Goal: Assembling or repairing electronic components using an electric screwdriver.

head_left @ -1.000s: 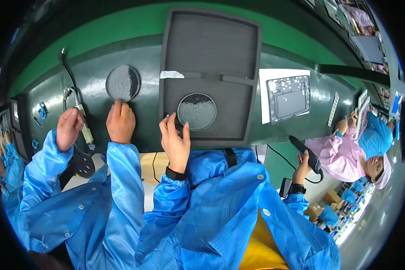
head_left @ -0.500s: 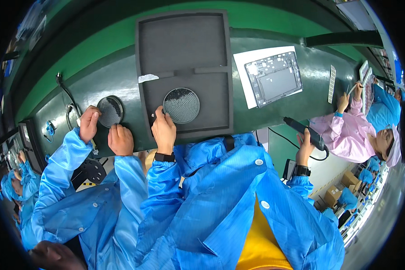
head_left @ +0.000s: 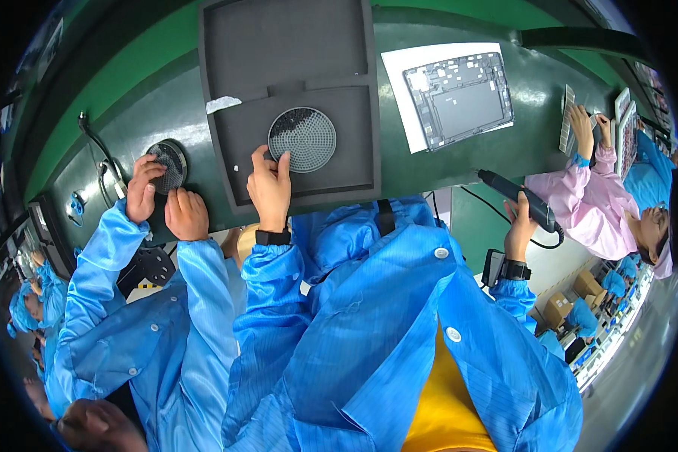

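My left hand (head_left: 269, 184) is at the lower left rim of a round, perforated screw tray (head_left: 316, 151). Its thumb overlaps the rim and the index finger stands apart; I make out nothing between them. Small black pieces cluster in the tray's upper part. The tray lies in the near compartment of a dark grey foam box (head_left: 286, 53). In my right hand (head_left: 518, 230) is a black corded electric screwdriver (head_left: 520, 200), its tip pointing up and left. Beyond that tip, a tablet-like device housing (head_left: 459, 98) rests on a white sheet (head_left: 401, 94).
At left, a co-worker's hands (head_left: 166, 205) are at another round tray (head_left: 175, 166). Cables (head_left: 98, 147) lie beyond them. On the right a person in pink (head_left: 572, 196) handles a pale strip (head_left: 567, 113). A white scrap (head_left: 223, 104) sits on the foam box's left edge.
The view has shifted, so the bench things sit higher. My left thumb and index finger have spread apart at the tray's rim. The co-worker's left fingers have moved over their tray; the person in pink has reached the strip.
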A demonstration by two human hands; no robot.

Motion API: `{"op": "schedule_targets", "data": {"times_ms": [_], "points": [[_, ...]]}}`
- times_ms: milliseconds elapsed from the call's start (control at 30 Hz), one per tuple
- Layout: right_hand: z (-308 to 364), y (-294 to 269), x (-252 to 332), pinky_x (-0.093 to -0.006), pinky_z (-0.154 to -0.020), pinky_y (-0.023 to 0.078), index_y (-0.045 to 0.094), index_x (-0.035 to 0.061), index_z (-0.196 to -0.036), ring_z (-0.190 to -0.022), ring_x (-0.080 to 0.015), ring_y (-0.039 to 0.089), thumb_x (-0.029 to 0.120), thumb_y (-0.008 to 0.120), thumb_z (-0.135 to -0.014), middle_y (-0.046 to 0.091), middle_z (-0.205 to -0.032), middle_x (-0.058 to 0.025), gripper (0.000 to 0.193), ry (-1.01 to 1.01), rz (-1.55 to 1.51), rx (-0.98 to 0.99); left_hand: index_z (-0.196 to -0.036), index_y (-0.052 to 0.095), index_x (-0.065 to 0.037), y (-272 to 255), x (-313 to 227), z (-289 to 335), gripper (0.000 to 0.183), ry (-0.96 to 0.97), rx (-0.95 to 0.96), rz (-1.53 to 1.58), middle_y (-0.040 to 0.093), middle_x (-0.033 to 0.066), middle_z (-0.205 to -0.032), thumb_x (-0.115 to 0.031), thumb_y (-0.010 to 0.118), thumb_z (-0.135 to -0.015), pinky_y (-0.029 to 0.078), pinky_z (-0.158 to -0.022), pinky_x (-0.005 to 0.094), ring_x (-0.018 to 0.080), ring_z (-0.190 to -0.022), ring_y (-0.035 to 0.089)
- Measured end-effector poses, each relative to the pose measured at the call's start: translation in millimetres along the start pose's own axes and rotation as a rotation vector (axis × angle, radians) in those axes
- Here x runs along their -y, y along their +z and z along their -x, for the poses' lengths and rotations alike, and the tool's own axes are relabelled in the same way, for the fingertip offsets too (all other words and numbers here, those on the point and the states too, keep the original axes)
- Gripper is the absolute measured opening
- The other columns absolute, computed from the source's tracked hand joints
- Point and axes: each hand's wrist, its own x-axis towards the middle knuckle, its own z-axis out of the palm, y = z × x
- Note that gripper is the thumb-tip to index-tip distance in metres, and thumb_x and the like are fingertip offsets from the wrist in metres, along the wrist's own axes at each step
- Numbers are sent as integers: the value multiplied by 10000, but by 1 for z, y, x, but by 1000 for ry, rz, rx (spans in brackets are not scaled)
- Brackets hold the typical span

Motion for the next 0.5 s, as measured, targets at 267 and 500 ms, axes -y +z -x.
{"op": "schedule_targets", "data": {"times_ms": [267,500], "points": [[-2,-1,-3,-314,-764,529,515,-13,-1094,-948,-186,572,178,617,-821,561,-1112,-99,349,-10,-8,19,-863,516,-34,-1,-16,-19,575,44,-57,-412,597,163,-593,-539,696,-656,463,-527,421,354,-590,609],[5,-3,-3,-308,-779,521,509,-5,-1123,-994,-175,549,194,616,-825,551,-1129,-92,373,-21,-1,15,-818,541,-35,2,-16,-22,553,21,-128,-476,603,160,-607,-575,614,-725,460,-577,440,359,-621,608]]}}
